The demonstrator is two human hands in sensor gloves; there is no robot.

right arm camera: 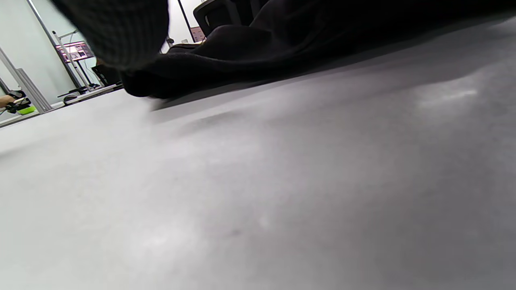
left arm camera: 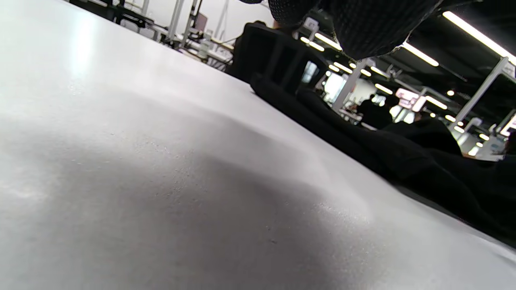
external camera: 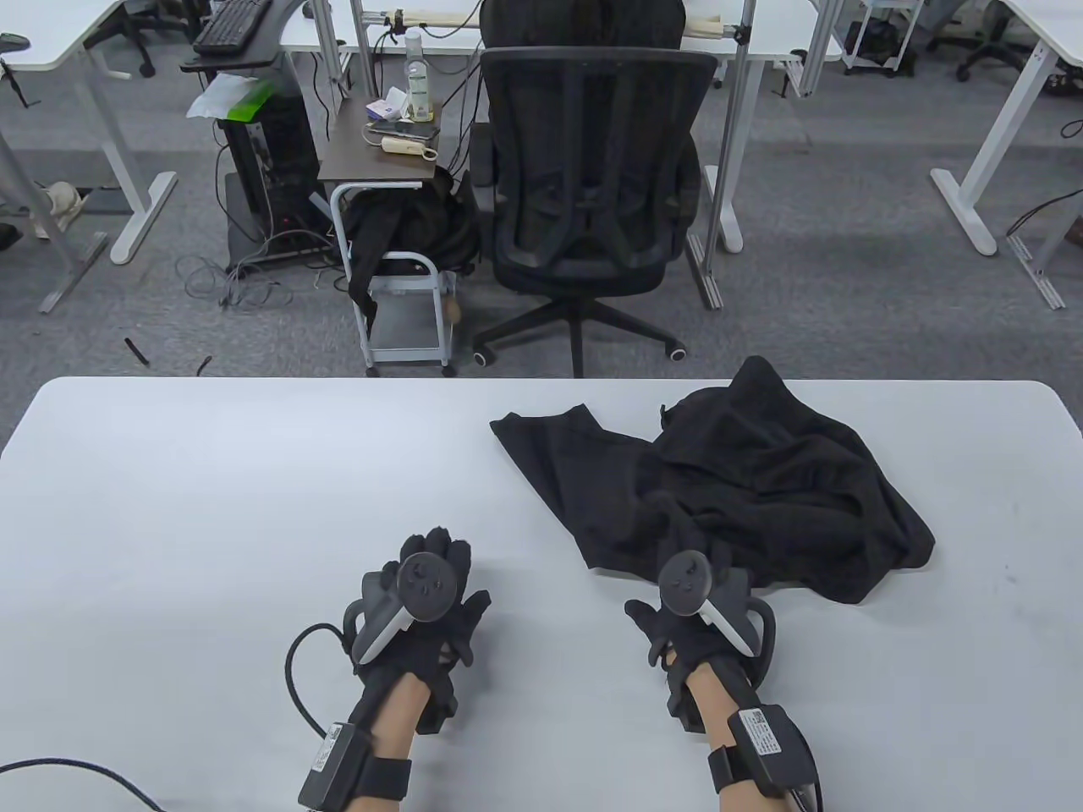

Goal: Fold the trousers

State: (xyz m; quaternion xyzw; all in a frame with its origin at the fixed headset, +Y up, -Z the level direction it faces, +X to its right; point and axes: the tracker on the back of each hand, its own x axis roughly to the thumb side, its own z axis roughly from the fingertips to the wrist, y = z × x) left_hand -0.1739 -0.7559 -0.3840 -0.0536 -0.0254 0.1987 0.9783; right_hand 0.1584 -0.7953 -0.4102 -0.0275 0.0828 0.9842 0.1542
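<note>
Black trousers (external camera: 744,482) lie crumpled in a heap on the right half of the white table (external camera: 211,491), with one flat part spread toward the middle. They also show in the left wrist view (left arm camera: 363,137) and the right wrist view (right arm camera: 250,52). My left hand (external camera: 436,575) lies on the bare table left of the trousers, fingers spread, holding nothing. My right hand (external camera: 685,567) sits at the near edge of the trousers. Its fingertips reach onto the cloth. The tracker hides whether they pinch it.
A black office chair (external camera: 592,194) stands beyond the table's far edge. A small cart (external camera: 398,279) with dark cloth hanging on it is to the chair's left. A cable (external camera: 296,668) runs from my left wrist along the table's near edge.
</note>
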